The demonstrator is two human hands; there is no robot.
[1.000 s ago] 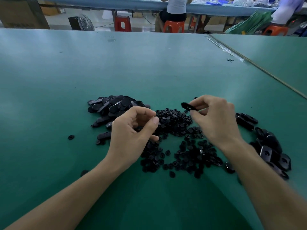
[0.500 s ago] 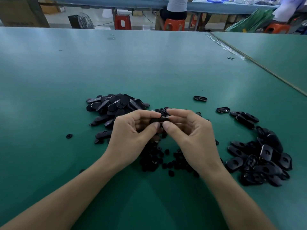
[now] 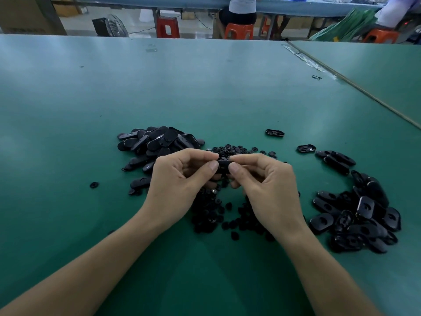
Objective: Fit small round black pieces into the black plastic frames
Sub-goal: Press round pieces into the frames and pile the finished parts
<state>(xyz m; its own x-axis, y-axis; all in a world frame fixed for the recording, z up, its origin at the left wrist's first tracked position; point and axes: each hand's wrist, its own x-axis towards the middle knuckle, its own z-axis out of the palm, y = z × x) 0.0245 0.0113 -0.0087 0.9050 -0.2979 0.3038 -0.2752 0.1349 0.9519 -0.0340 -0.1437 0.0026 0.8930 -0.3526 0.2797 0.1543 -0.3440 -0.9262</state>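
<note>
Both hands meet over the middle of the green table [image 3: 205, 92]. My left hand [image 3: 180, 183] and my right hand [image 3: 266, 185] pinch one black plastic frame [image 3: 222, 165] between thumbs and forefingers; most of it is hidden by the fingers. Whether a round piece sits in it cannot be seen. Under and behind the hands lies a spread of small round black pieces [image 3: 218, 215]. A heap of oval black frames [image 3: 157, 142] lies to the left, another heap of frames [image 3: 360, 213] to the right.
Two single frames [image 3: 274, 132] [image 3: 306, 148] lie apart behind the right hand. One stray round piece [image 3: 93, 184] sits at the left. A seam [image 3: 355, 85] runs between this table and the one at the right. Stools and seated people are beyond the far edge.
A second ago my right hand held a frame up apart from the left hand. The hands have come together and now both pinch the frame, hardly moving in the last half second.
</note>
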